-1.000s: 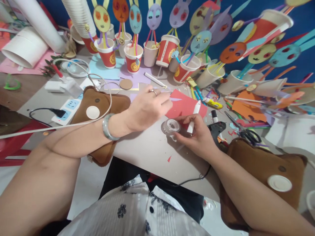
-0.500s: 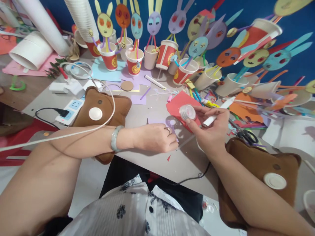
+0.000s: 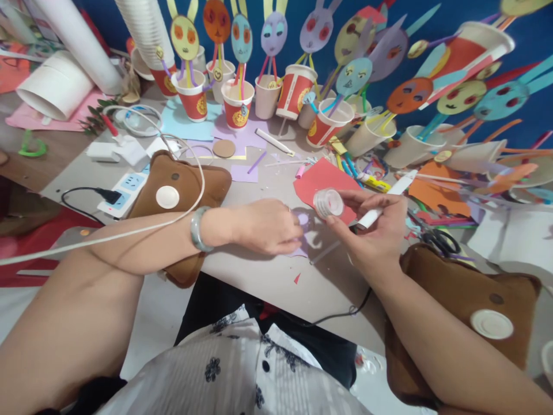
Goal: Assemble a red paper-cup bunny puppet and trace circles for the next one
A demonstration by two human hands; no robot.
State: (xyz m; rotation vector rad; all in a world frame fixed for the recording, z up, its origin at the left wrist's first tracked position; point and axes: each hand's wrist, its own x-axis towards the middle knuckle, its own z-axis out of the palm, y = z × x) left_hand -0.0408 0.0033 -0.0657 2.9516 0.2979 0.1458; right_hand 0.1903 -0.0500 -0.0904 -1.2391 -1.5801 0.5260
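Observation:
My right hand (image 3: pixel 375 230) grips a small clear round plastic container (image 3: pixel 328 203) between thumb and fingers. A white pen-like stick (image 3: pixel 397 187) is also lodged in that hand, slanting up to the right. Under the container lies a red sheet of paper (image 3: pixel 311 178). My left hand (image 3: pixel 268 227), with a pale bangle at the wrist, rests low over the table with its fingers curled together. Beside its fingertips is a piece of purple paper (image 3: pixel 301 249), partly covered. Whatever those fingers pinch, if anything, is hidden.
Paper cups (image 3: pixel 237 106) carrying rabbit-faced paper figures line the back. Brown cushion-like pads (image 3: pixel 194 184) lie under or beside both forearms. A white cable (image 3: pixel 129 241) crosses my left arm from a power strip (image 3: pixel 125 193). Black-handled scissors (image 3: pixel 444 242) lie at right.
My left hand has shifted slightly left and up, showing more of the purple paper's lower edge. My right hand keeps hold of the clear container and white stick, almost unmoved.

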